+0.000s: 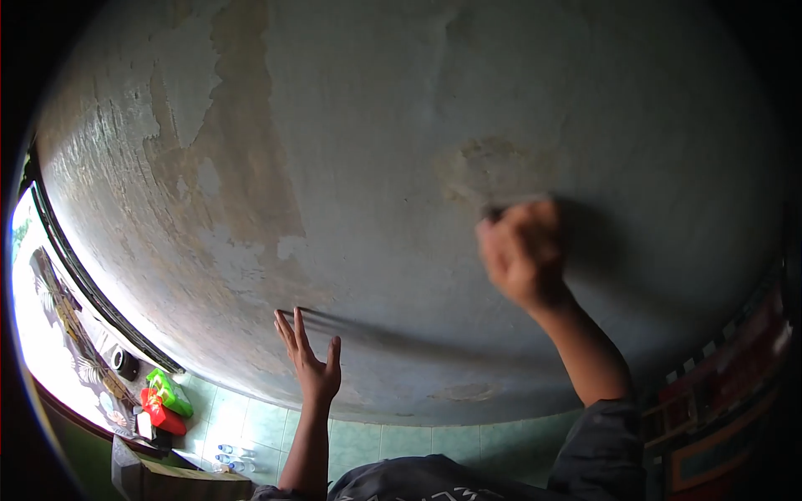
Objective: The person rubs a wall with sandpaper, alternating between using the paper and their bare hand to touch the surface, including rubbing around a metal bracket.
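A grey wall (359,184) with peeling, stained paint fills most of the head view. My left hand (312,359) has its fingers spread, its fingertips at the lower part of the wall. Higher up and to the right, my right hand (526,250) is closed around a dark, thin-edged tool (494,212), blurred and mostly hidden by the fingers. The tool is at the lower edge of a rough, discoloured patch (493,163) on the wall.
Light green floor tiles (401,442) run below the wall. At the lower left are a green bag (171,392), a red bag (161,412), plastic bottles (236,457) and a bright opening. Wooden furniture (718,451) stands at the lower right.
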`<action>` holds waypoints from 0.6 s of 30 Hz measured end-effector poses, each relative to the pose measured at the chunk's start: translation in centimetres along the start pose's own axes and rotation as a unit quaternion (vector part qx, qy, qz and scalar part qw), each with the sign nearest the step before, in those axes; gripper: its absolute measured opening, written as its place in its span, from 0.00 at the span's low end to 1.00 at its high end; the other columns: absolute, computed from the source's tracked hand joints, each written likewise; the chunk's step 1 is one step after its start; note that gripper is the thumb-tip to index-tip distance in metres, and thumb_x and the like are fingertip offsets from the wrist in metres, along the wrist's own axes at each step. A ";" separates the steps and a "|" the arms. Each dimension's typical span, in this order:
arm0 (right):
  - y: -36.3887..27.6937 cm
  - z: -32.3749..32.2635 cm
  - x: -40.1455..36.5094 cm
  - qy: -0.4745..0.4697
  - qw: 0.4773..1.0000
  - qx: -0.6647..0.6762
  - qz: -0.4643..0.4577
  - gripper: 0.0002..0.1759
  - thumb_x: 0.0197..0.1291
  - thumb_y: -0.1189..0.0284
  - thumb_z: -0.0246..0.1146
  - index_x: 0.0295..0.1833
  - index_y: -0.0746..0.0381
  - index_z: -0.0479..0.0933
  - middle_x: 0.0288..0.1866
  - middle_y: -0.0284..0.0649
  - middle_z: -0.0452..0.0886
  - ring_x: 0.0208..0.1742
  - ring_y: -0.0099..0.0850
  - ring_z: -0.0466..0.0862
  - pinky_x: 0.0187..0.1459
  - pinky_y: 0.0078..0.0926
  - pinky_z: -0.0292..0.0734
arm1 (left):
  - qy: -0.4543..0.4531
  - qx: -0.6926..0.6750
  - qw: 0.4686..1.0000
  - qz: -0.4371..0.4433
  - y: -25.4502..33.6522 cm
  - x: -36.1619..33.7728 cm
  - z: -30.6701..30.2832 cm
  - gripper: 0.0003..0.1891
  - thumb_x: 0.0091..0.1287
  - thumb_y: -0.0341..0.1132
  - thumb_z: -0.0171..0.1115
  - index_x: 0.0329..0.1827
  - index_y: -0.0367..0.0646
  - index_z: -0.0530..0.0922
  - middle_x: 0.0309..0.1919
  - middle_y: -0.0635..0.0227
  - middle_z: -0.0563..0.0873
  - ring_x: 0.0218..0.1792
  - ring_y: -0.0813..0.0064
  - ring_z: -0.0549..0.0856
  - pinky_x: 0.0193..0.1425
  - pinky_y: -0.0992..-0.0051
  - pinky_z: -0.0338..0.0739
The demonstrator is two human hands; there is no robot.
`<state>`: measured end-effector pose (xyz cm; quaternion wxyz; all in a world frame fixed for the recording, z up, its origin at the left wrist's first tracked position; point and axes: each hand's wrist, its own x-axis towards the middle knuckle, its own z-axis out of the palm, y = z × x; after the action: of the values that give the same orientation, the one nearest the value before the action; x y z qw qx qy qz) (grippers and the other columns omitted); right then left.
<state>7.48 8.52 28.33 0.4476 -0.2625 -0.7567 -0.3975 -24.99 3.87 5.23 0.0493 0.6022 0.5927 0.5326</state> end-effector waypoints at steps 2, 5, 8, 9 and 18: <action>-2.0 2.4 0.2 -0.156 0.959 0.017 -0.235 0.07 0.63 0.73 0.70 0.36 0.54 0.77 0.37 0.33 0.81 0.45 0.33 0.82 0.51 0.38 0.77 | -0.002 -0.012 1.000 -0.001 -0.9 0.3 -0.3 0.47 0.67 0.39 0.72 0.89 0.55 0.56 0.89 0.48 0.43 0.87 0.37 0.43 0.85 0.39 0.46; -0.7 2.4 3.8 -0.131 0.945 -0.016 -0.299 0.03 0.65 0.71 0.67 0.38 0.53 0.79 0.43 0.32 0.84 0.54 0.33 0.83 0.57 0.36 0.80 | -0.008 -0.010 1.000 -0.001 -0.9 0.2 -0.5 0.48 0.66 0.38 0.73 0.88 0.54 0.56 0.89 0.47 0.42 0.87 0.36 0.43 0.85 0.40 0.46; 2.7 0.6 10.4 -0.014 0.985 -0.041 -0.168 0.06 0.63 0.73 0.70 0.39 0.60 0.79 0.52 0.41 0.85 0.61 0.41 0.83 0.57 0.42 0.82 | -0.002 -0.018 1.000 0.002 -0.6 0.5 -1.3 0.48 0.66 0.38 0.73 0.88 0.54 0.56 0.89 0.46 0.42 0.87 0.35 0.43 0.85 0.40 0.46; 2.3 1.2 12.3 0.019 0.989 -0.041 -0.141 0.05 0.63 0.73 0.70 0.38 0.61 0.80 0.52 0.41 0.86 0.61 0.41 0.83 0.59 0.43 0.82 | 0.003 -0.013 1.000 -0.001 -1.2 1.0 -1.8 0.48 0.66 0.38 0.73 0.88 0.53 0.56 0.89 0.46 0.42 0.87 0.35 0.43 0.85 0.40 0.46; -2.2 6.1 17.3 -0.052 0.927 -0.034 -0.369 0.05 0.69 0.69 0.64 0.39 0.55 0.83 0.52 0.37 0.86 0.64 0.36 0.83 0.69 0.42 0.78 | 0.031 -0.006 0.999 -0.013 -2.1 2.8 -4.8 0.48 0.65 0.38 0.74 0.88 0.52 0.57 0.89 0.45 0.42 0.87 0.35 0.43 0.85 0.39 0.47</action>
<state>-4.99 13.15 41.11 0.2202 0.0000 -0.8083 -0.5461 -30.50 3.92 7.45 0.0413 0.5773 0.5981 0.5544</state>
